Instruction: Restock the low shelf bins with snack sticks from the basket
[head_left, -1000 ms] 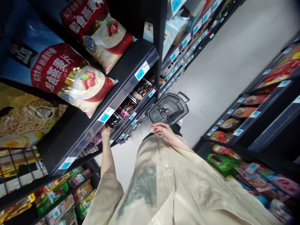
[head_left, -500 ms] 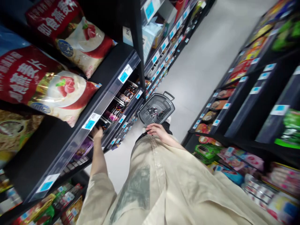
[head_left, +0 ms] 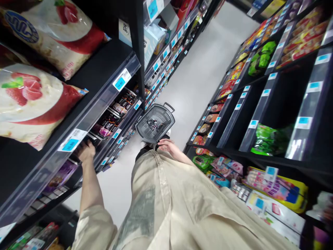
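Observation:
My left hand reaches into the left-hand shelf, under the clear rail with a blue price tag. Its fingers are hidden behind the rail, among dark snack packets. My right hand rests against the front of my beige shirt, fingers loosely curled, with nothing visible in it. A grey shopping basket stands on the floor just ahead of me, with a few dark packets inside.
Large red-and-white oat bags lie on the shelf above my left hand. Black shelves with snack packs line the right side. The pale aisle floor runs ahead between the two rows.
The view has swung right and upward along the aisle. My left hand stays reaching into the shelf. My right hand has not moved from my shirt.

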### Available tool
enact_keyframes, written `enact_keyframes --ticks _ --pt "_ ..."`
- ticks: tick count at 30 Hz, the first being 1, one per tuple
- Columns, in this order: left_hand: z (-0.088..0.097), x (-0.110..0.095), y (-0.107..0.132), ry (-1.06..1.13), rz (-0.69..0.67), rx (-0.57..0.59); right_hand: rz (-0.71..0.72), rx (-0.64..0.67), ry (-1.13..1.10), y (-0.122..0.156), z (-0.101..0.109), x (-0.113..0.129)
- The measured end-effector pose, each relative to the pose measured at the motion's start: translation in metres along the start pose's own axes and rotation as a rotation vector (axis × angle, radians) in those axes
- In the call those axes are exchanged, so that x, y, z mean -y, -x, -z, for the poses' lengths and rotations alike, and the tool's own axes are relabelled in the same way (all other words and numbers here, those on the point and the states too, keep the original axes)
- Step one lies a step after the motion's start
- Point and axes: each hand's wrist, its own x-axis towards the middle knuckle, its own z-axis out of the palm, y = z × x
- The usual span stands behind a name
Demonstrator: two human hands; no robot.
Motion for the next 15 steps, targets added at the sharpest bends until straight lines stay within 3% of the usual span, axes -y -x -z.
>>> enact_keyframes --ticks 4,7,10,11,15 --pt "-0.010 0.007 -0.017 0.094 0.112 0.021 -0.049 -0.065 -0.005 -0.004 0.025 0.000" --pt "-0.007 0.006 -0.006 0.172 0.082 -0.128 -0.082 -0.120 -0.002 -0.005 0.039 0.003" --pt "0.014 -0.015 0.039 0.252 -0.072 -0.384 -0.048 -0.138 0.008 -0.007 0.048 0.009" --pt "0.026 -0.026 0.060 0.315 -0.148 -0.423 -0.034 -0.142 0.008 -0.008 0.051 0.012" --pt "0.085 -0.075 0.154 0.707 -0.491 -0.395 -0.036 -0.164 0.000 -0.016 0.059 0.024"
